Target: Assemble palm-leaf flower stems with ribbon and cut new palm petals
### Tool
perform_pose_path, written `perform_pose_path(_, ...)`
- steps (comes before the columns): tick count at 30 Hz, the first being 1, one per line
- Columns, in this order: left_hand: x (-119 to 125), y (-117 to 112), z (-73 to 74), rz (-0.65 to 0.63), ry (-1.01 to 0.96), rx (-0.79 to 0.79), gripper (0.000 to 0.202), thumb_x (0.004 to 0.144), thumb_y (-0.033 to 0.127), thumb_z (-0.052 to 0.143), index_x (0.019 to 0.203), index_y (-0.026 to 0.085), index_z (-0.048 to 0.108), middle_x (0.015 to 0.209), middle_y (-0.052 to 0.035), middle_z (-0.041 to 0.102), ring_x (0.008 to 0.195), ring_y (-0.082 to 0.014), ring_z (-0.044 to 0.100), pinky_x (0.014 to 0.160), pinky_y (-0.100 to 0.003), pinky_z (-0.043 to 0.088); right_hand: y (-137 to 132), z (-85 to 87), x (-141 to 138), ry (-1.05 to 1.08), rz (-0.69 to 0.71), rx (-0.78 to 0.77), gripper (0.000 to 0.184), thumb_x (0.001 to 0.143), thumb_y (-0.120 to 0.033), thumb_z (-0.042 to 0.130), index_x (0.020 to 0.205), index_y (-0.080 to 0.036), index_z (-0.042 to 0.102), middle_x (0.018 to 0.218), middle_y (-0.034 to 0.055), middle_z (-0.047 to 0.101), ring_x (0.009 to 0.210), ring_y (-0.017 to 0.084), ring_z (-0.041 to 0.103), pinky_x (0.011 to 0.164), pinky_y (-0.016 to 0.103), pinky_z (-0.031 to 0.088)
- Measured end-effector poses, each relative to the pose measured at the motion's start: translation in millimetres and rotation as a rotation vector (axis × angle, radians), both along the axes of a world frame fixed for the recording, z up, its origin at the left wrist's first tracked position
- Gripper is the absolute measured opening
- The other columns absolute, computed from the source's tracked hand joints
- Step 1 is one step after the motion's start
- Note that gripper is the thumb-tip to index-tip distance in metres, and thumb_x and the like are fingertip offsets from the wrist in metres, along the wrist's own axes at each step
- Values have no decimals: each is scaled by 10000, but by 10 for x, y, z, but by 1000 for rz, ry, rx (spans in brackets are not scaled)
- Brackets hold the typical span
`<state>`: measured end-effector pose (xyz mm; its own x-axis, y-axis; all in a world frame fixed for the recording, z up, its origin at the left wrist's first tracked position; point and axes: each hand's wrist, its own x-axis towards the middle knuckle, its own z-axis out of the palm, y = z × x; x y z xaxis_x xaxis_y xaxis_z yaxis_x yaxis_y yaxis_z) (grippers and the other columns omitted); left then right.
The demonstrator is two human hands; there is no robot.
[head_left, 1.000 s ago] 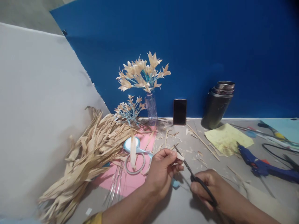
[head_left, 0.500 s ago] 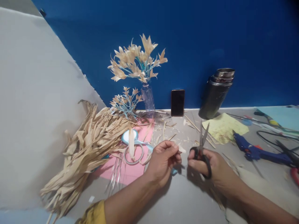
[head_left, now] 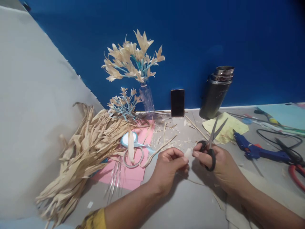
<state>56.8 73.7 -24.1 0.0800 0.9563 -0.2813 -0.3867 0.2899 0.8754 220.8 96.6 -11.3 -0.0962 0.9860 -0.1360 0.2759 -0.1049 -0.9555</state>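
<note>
Between the thumb and fingers of my left hand point(head_left: 166, 170) is a small pale piece of dried husk point(head_left: 188, 153). My right hand point(head_left: 224, 167) has black-handled scissors point(head_left: 212, 136) looped on its fingers. Their blades point up and away, spread apart. The right thumb and fingertip come up to the husk piece's right edge; whether they pinch it, I cannot tell. Left of my hands lie a roll of light blue tape point(head_left: 129, 139), a grey ring-shaped roll point(head_left: 126, 162) and a narrow husk strip point(head_left: 131, 148).
A large bundle of dried husks point(head_left: 78, 159) lies left, near pink paper point(head_left: 133, 175). Husk flowers stand in a clear bottle point(head_left: 147, 100). Behind are a phone point(head_left: 177, 103) and a dark flask point(head_left: 215, 97). Yellow paper point(head_left: 226, 127), a blue glue gun point(head_left: 259, 152) and red-handled pliers point(head_left: 295, 176) lie right.
My hands have come closer together, and the pale husk piece now shows between them. The scissor blades are spread wider. The whole view has shifted slightly.
</note>
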Motion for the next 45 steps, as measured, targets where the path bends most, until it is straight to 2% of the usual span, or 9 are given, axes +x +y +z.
perform_pose_path(4,-23,36,30,154,-45,20,244,663,258,803,731,168,586,605,-4,638,569,-128,600,606,-254,469,-75,-76,-75,79,325,-91,546,831,-700,479,729,-181,615,592,4,563,521,129,449,479,237,345)
perform_pose_path(7,-22,37,48,169,-69,38,226,681,248,786,722,165,580,619,-23,667,567,-131,610,616,-255,477,-153,-158,-142,113,445,-134,597,860,-720,418,682,-177,589,555,-9,514,499,114,410,466,228,314)
perform_pose_path(11,-13,26,66,180,-58,43,216,694,251,777,710,157,583,611,-38,673,564,-136,612,619,-258,481,-202,-255,-174,92,460,-173,515,865,-650,502,654,-182,546,558,-26,494,488,100,388,456,220,281)
perform_pose_path(15,-20,28,80,179,-79,50,218,692,251,774,703,156,578,604,-36,665,562,-135,604,611,-256,477,-205,-266,-177,73,471,-172,456,838,-585,581,624,-187,518,552,-35,490,492,100,389,468,222,289)
perform_pose_path(23,-27,28,90,169,-76,55,198,701,237,753,706,151,575,598,-41,661,556,-133,597,602,-254,472,-211,-289,-183,64,463,-166,432,846,-542,583,609,-191,501,544,-34,486,497,103,394,482,228,296)
perform_pose_path(45,-32,27,102,158,-124,44,224,671,243,784,706,151,583,588,-31,654,546,-127,593,602,-248,468,-209,-339,-182,84,465,-160,525,831,-658,556,590,-198,481,540,-26,480,500,106,406,479,232,307)
